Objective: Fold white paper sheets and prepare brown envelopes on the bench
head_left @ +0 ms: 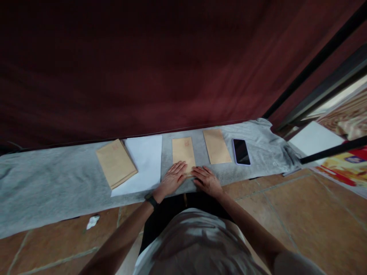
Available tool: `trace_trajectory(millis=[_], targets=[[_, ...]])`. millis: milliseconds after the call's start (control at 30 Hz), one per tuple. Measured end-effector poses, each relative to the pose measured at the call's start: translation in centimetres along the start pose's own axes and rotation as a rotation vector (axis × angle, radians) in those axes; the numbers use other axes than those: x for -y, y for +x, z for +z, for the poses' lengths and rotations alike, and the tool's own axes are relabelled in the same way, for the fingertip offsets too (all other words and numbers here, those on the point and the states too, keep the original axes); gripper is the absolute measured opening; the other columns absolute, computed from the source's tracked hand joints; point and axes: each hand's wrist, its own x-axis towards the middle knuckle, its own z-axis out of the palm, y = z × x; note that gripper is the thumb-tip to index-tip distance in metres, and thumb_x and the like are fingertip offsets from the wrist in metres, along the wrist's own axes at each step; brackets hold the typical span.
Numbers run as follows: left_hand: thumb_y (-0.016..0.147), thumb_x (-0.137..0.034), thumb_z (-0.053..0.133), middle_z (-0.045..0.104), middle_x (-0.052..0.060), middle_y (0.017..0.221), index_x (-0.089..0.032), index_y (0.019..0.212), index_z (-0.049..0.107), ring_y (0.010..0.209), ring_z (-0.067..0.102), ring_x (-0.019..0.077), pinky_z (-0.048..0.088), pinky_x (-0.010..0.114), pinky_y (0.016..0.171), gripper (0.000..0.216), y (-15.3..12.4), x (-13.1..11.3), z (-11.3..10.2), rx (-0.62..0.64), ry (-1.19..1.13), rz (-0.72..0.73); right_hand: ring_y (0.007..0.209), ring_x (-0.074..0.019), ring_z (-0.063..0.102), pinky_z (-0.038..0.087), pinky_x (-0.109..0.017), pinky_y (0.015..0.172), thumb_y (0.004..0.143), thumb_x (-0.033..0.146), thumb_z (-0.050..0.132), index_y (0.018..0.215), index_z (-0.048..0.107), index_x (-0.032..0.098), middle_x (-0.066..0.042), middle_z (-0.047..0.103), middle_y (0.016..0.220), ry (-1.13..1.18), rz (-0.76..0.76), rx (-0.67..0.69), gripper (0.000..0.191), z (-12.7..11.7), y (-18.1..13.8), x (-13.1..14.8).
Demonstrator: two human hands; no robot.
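Now | left hand (172, 178), right hand (205, 179) | flat on near end of envelope (182, 151)

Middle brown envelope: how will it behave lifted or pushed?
Probably light and floppy: the middle envelope lies thin and flat. Likely to drag rather than glide, since it rests on the grey cloth, which may bunch. Unlikely to roll or tip; left hand and right hand press its near edge flat.

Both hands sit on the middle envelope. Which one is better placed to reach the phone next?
Right, probably. The right hand lies nearer the phone, on the same side of the middle envelope; the left hand would have to cross over the right.
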Motion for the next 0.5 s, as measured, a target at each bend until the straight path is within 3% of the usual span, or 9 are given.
trace_trajectory(millis=[200, 500], targets=[[0.102, -0.035, 0.047, 0.058, 0.009, 0.147, -0.019, 0.139, 0.057, 0.139, 0.050, 0.0207, 0.043, 0.044, 0.117, 0.041, -2.2, -0.7, -0.1, -0.132, -0.092, -0.003, 0.128, -0.0176, 0.060, 0.037, -0.043, 0.118, 0.102, 0.026, 0.053, 0.125, 0.068, 0.027, -0.002, 0.066, 0.138, 0.029, 0.076, -0.080, 0.027, 0.9, 0.6, 0.0], [0.100, -0.019, 0.047, 0.072, 0.008, 0.126, -0.021, 0.118, 0.070, 0.121, 0.064, 0.0207, 0.053, 0.042, 0.106, 0.029, -1.3, -1.8, 0.4, -0.274, -0.083, -0.133, 0.110, -0.0201, 0.066, 0.042, -0.042, 0.106, 0.100, 0.022, 0.054, 0.108, 0.071, 0.025, -0.003, 0.074, 0.119, 0.009, 0.182, -0.180, 0.019, 2.3, 1.6, 0.5]])
